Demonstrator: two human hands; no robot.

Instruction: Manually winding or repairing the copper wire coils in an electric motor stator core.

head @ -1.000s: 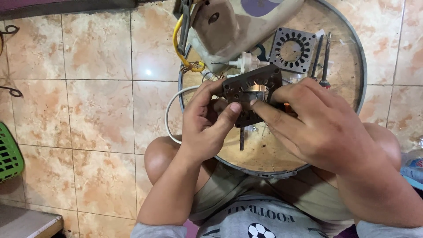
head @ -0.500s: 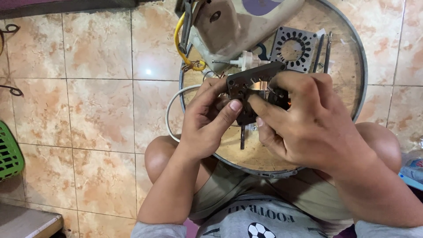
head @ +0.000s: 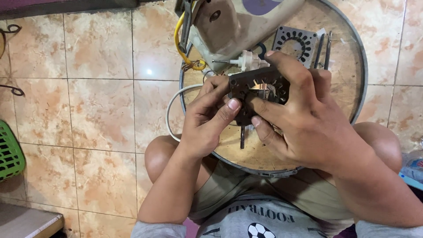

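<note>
Both my hands hold a dark square motor stator (head: 257,90) with copper windings showing at its middle. My left hand (head: 207,119) grips its left edge, thumb pressed on the front. My right hand (head: 304,119) wraps over its right side, fingers curled under and over it. A thin metal shaft (head: 242,137) hangs down below the stator. All this is above a round metal ring (head: 362,88) that lies on the tiled floor in front of my crossed legs.
Inside the ring lie a grey square lamination plate (head: 294,42), two long bolts (head: 324,47), a white plastic gear piece (head: 249,61) and a beige fan housing (head: 229,24) with a yellow wire (head: 177,39). A white cable (head: 171,112) loops left. A green basket (head: 9,154) sits far left.
My right hand has slid up and over the stator, covering more of it. The stator has tilted slightly; my left hand stays on its left edge.
</note>
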